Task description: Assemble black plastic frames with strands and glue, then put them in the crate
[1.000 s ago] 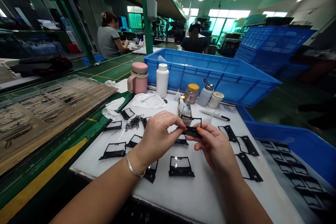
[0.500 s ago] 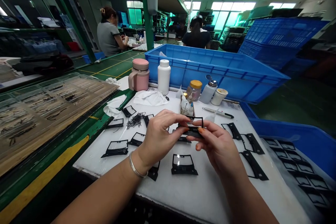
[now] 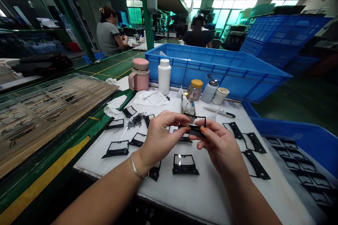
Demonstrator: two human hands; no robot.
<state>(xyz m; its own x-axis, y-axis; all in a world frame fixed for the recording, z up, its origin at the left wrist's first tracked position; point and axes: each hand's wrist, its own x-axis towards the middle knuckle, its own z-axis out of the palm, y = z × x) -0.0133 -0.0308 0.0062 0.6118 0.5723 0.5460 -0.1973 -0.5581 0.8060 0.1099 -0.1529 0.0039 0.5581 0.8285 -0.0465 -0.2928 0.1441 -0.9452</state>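
Between my two hands, above the white work surface (image 3: 208,190), is a black plastic frame part (image 3: 195,130) with a thin rectangular opening and a wider solid bar. My left hand (image 3: 165,135) pinches the bar's left end between thumb and fingers. On the right end, the thumb and fingers of my right hand (image 3: 218,142) are closed. Below them a like black frame (image 3: 185,171) lies flat. Several more lie to the left, such as this frame (image 3: 116,152), and to the right, such as this one (image 3: 255,165). A tangle of black strips (image 3: 136,121) lies at the left.
Behind stand a pink mug (image 3: 141,75), a white bottle (image 3: 164,77), a yellow-lidded jar (image 3: 195,89), a pump bottle (image 3: 210,91) and a large blue crate (image 3: 224,74). A craft knife (image 3: 219,112) lies beyond my right hand. At right, a blue bin (image 3: 311,137) holds several frames. Two people sit further back.
The held frame part has tilted slightly, so more of its opening and bar face me. My right fingers have shifted a little along it; both hands keep their hold.
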